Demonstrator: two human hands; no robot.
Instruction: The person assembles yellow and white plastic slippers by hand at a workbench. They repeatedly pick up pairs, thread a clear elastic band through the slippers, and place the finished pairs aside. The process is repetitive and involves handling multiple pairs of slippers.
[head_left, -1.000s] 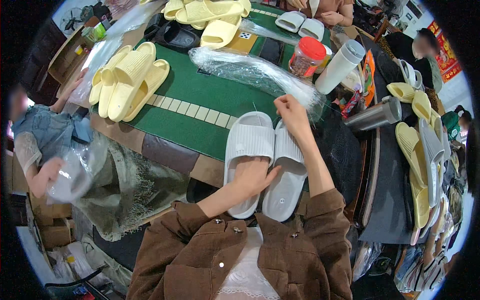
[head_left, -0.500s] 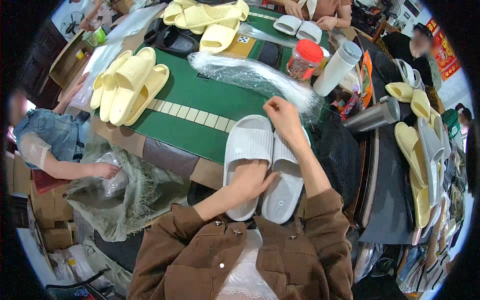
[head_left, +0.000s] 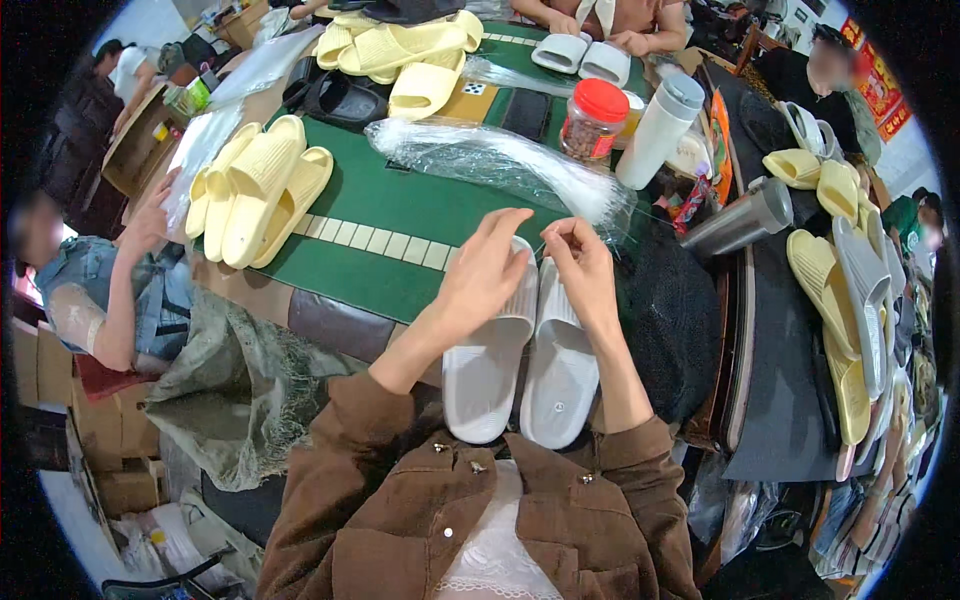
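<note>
Two grey slippers (head_left: pixel 485 390) lie side by side at the near edge of the green table (head_left: pixel 370 200), toes pointing away, heels toward the person's brown jacket (head_left: pixel 395 500). The left hand (head_left: pixel 482 278) is over the toe of the left one, half open, fingers reaching forward and thumb apart from them; nothing shows in its grasp. The right hand (head_left: pixel 582 270) is over the toe of the other, thumb and forefinger tips close together, remaining fingers curled; whether anything thin is pinched there, I cannot tell. The fingertips of both hands are near each other, just apart

Beyond them a heap of clear bags (head_left: pixel 500 160) stretches across the table, with a red-lidded jar (head_left: pixel 592 125) and a white bottle (head_left: pixel 660 130) near its right end. A steel cup (head_left: pixel 740 218) leans farther right. To the left, yellow slippers (head_left: pixel 255 200) stand near a row of pale tiles (head_left: pixel 378 240); black slippers (head_left: pixel 345 100) lie behind. Across the table, a co-worker (head_left: pixel 605 18) has both hands near a grey pair (head_left: pixel 585 55). Another person (head_left: pixel 120 285), in denim, sits at the left
</note>
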